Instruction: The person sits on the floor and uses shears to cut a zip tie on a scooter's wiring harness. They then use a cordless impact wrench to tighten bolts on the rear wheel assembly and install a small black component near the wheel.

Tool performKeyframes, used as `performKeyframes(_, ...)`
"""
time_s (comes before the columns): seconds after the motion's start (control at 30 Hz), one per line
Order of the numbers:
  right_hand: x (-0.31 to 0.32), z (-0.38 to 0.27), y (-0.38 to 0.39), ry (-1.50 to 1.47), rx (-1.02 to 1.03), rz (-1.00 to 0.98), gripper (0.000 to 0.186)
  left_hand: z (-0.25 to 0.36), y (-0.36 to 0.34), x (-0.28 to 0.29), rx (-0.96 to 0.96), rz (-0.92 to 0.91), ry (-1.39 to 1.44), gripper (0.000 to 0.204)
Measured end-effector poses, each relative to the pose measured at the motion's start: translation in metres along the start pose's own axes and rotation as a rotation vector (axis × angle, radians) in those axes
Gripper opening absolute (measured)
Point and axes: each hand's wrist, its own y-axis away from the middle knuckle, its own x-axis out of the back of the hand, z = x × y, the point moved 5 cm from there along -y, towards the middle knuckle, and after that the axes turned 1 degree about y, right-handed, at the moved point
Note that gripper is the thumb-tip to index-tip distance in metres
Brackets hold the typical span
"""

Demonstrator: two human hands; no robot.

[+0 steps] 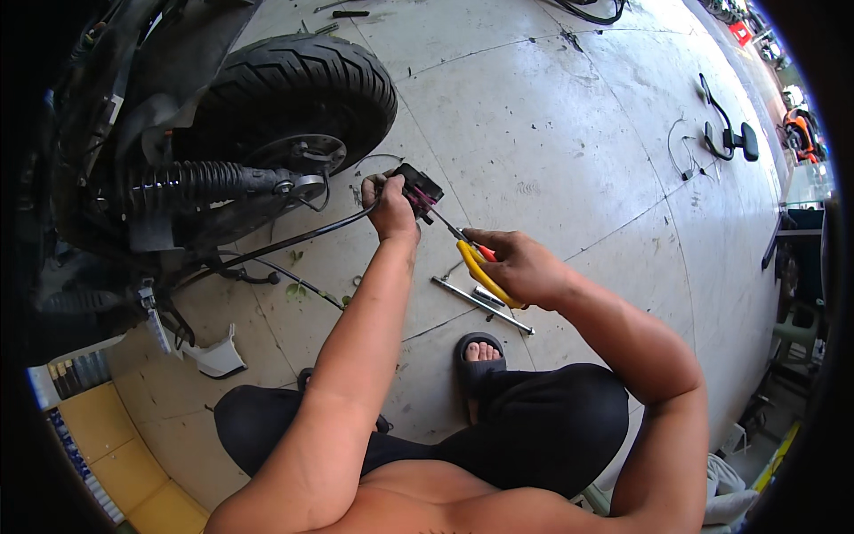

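Note:
My left hand [390,209] is closed around a black boxy part [422,185] with reddish-purple pieces on its side; its exact kind is unclear. A black hose [302,236] runs from the motorbike up to this hand. In my right hand [525,267] is a pair of long-nose pliers [485,274] with yellow and red handles. The thin jaws point up and left, and their tip meets or nearly meets the part's lower edge. Whether the jaws grip anything is too small to tell.
The motorbike's rear tyre [311,84] and shock absorber [191,182] stand at the left. A metal bar tool [485,304] lies on the floor below my hands. A white plastic piece [220,354] lies lower left. At right, a black bracket-like part [731,138] lies beside loose wires.

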Motion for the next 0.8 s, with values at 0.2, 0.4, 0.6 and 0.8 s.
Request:
performKeyframes(0.2,-0.018,0.006,-0.011,0.069,0.089,0.070,0.049,-0.001,0.010,0.009,0.076,0.012,0.004,0.016)
performKeyframes(0.4,-0.016,0.012,-0.016,0.029,0.045,-0.077,0.054,-0.005,0.003,0.032,0.055,-0.056,-0.070,0.017)
performKeyframes(0.6,-0.019,0.018,-0.014,-0.021,0.104,-0.156,0.056,0.001,0.005,0.033,0.078,-0.209,0.004,0.020)
performKeyframes(0.8,-0.019,0.020,-0.008,-0.037,0.098,-0.225,0.059,0.005,0.009,0.032,0.105,-0.289,0.005,0.020)
